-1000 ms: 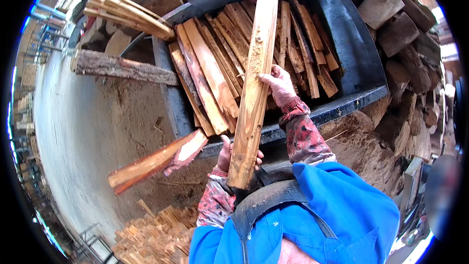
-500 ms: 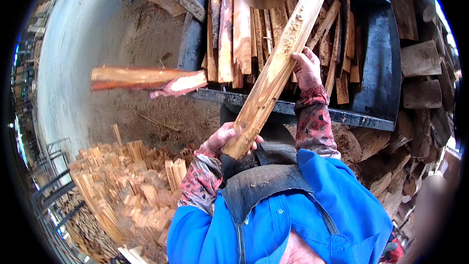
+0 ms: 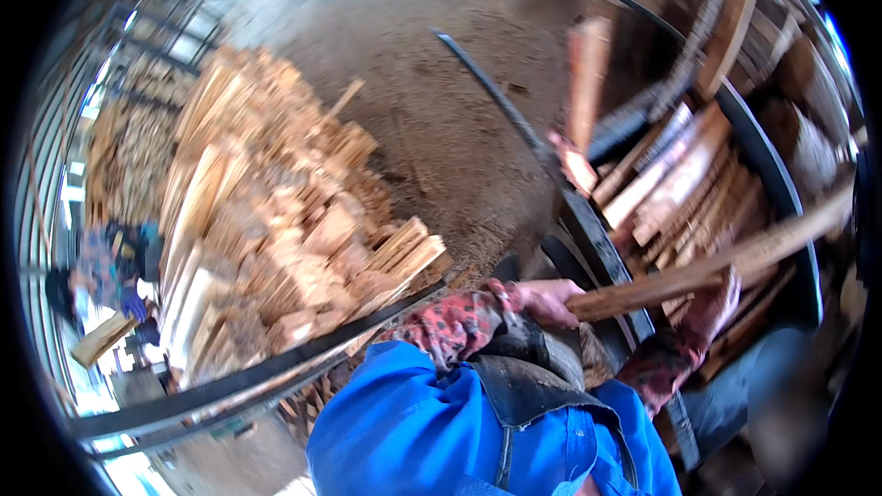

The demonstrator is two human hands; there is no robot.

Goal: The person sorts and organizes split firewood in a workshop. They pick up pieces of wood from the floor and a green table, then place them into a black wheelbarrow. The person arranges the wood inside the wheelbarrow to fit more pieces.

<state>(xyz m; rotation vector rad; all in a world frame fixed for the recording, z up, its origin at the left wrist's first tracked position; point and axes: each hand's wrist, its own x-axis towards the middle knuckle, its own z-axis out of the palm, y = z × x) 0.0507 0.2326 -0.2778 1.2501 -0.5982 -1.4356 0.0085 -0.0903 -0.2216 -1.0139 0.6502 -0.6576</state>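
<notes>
A long split wood plank (image 3: 643,292) slants over the dark metal bin (image 3: 602,243), its far end reaching out to the right. My left hand (image 3: 548,302) is closed round the near end. Farther along, my right hand (image 3: 709,309) grips the same plank from its near side; motion blurs its fingers. Beneath the plank, narrow split sticks (image 3: 684,174) lie side by side in the bin. One reddish split piece (image 3: 588,83) pokes out past the bin's left edge.
A big heap of split wood (image 3: 285,248) rises at left, behind a dark metal rail (image 3: 257,390). Bare dirt floor (image 3: 432,129) runs between heap and bin. Cut logs (image 3: 818,83) are stacked at right. At far left another person (image 3: 119,262) holds a wood piece (image 3: 103,338).
My view has swung left, bringing the heap and the other person further in. The plank now lies flatter across the picture, pointing right. Both hands still hold it.
</notes>
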